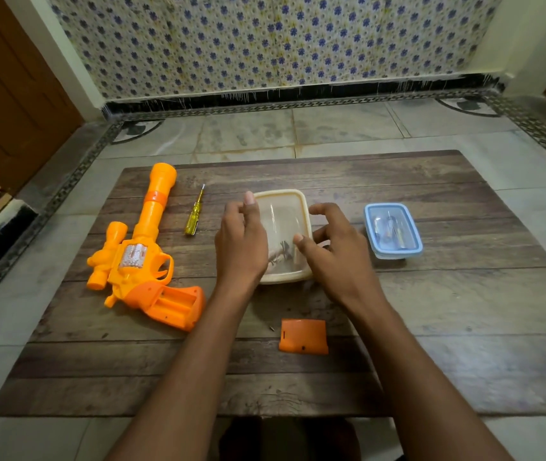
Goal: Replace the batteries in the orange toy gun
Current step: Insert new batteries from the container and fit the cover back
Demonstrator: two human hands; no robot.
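Note:
The orange toy gun (142,251) lies on the left of the wooden mat, its grip compartment (173,302) uncovered and showing empty slots. The orange battery cover (303,336) lies near the front, with a tiny screw (271,327) beside it. A cream-rimmed clear container (283,207) stands at the centre, with dark items inside that I cannot identify. My left hand (240,241) rests at its left edge, fingers curled. My right hand (333,247) hovers over its right side, fingers spread. Neither hand visibly holds anything.
A yellow-handled screwdriver (194,212) lies between the gun and the container. A blue-rimmed lidded box (394,232) with small items stands to the right. The wooden mat (431,327) lies on a tiled floor, with a patterned wall behind.

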